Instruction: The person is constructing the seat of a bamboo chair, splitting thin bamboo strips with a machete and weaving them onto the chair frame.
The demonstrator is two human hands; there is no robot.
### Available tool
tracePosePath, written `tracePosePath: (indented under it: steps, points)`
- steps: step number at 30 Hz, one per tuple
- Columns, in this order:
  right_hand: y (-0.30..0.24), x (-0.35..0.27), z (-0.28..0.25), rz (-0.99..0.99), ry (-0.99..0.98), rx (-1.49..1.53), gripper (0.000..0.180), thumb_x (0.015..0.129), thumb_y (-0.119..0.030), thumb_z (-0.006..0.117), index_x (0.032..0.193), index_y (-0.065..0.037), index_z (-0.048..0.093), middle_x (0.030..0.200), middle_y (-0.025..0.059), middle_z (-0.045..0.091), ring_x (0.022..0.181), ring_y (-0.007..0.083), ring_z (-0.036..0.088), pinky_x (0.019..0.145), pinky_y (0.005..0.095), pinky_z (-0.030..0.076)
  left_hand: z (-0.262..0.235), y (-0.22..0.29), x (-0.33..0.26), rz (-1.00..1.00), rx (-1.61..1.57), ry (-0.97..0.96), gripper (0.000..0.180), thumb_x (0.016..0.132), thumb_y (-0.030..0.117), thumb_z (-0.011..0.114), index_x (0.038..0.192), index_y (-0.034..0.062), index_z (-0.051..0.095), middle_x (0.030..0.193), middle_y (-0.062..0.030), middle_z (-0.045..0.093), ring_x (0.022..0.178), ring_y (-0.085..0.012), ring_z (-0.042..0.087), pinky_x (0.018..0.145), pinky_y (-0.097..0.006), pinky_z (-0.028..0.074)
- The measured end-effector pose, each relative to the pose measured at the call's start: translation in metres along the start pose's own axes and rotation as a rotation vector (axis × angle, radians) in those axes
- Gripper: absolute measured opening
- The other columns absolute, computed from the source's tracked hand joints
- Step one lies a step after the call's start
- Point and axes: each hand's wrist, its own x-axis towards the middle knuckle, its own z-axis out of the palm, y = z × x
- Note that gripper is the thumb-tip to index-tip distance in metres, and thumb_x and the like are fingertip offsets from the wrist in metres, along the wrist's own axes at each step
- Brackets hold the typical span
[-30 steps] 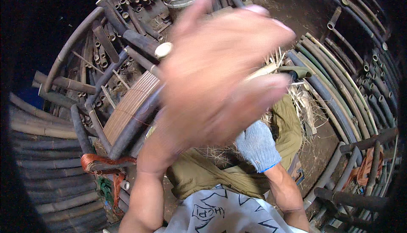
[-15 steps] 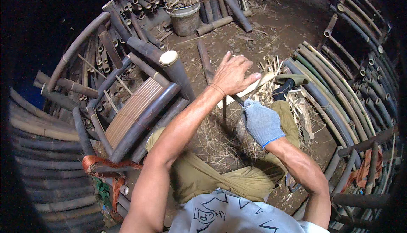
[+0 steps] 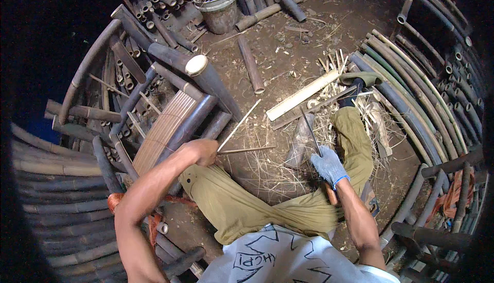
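Observation:
My bare left hand (image 3: 203, 152) is closed beside my left knee, next to the bamboo chair. Two thin bamboo strips, a pale one (image 3: 240, 124) slanting up and a browner one (image 3: 249, 150) lying nearly level, stick out from its fingers. In a blue-grey glove, my right hand (image 3: 329, 163) grips a knife (image 3: 312, 132) by its wooden handle; the thin dark blade points up and away. Beyond the blade lies a split bamboo piece (image 3: 301, 96), pale inside up. A short thick bamboo length (image 3: 300, 141) rests on the ground just left of the knife.
The bamboo chair (image 3: 208, 82) with a slatted panel stands close on my left. Shavings (image 3: 262, 172) litter the ground between my legs. Bamboo poles (image 3: 406, 95) are stacked at right. Farther off are a bucket of scraps (image 3: 218, 15) and a loose bamboo stick (image 3: 250, 65).
My left hand has drawn back from the middle toward my left knee and now grips the strips. My right hand has shifted slightly right and nearer, the knife blade now pointing up.

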Motion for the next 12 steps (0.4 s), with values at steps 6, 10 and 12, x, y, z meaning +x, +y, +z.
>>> tracePosePath:
  steps: [6, 10, 12]
  points:
    - [-0.061, -0.005, -0.021, -0.205, 0.293, -0.013, 0.041, 0.083, -0.021, 0.064, 0.120, -0.005, 0.057, 0.107, 0.0214, 0.065, 0.103, 0.0404, 0.061, 0.089, 0.0454, 0.050, 0.017, -0.007, -0.090, -0.008, -0.705, 0.343, 0.026, 0.097, 0.021, 0.053, 0.102, -0.0001, 0.066, 0.081, -0.0155, 0.070, 0.074, -0.0216, 0.070, 0.070, -0.039, 0.056]
    - [-0.121, 0.000, -0.030, -0.348, 0.359, 0.039, 0.045, 0.083, -0.021, 0.068, 0.123, -0.005, 0.055, 0.111, 0.0209, 0.064, 0.104, 0.0385, 0.062, 0.089, 0.0449, 0.049, 0.059, 0.054, -0.077, 0.168, -1.653, 0.578, 0.023, 0.103, 0.016, 0.050, 0.110, -0.0022, 0.063, 0.087, -0.0078, 0.069, 0.072, -0.0175, 0.068, 0.069, -0.034, 0.058]
    - [-0.146, -0.001, -0.042, -0.263, 0.218, 0.015, 0.052, 0.082, -0.030, 0.072, 0.125, -0.005, 0.055, 0.116, 0.0226, 0.062, 0.107, 0.0368, 0.062, 0.094, 0.0431, 0.049, 0.049, 0.075, -0.079, 0.240, -1.685, 0.629, 0.024, 0.104, 0.014, 0.049, 0.115, -0.0030, 0.061, 0.088, -0.0076, 0.069, 0.072, -0.0201, 0.069, 0.071, -0.035, 0.059]
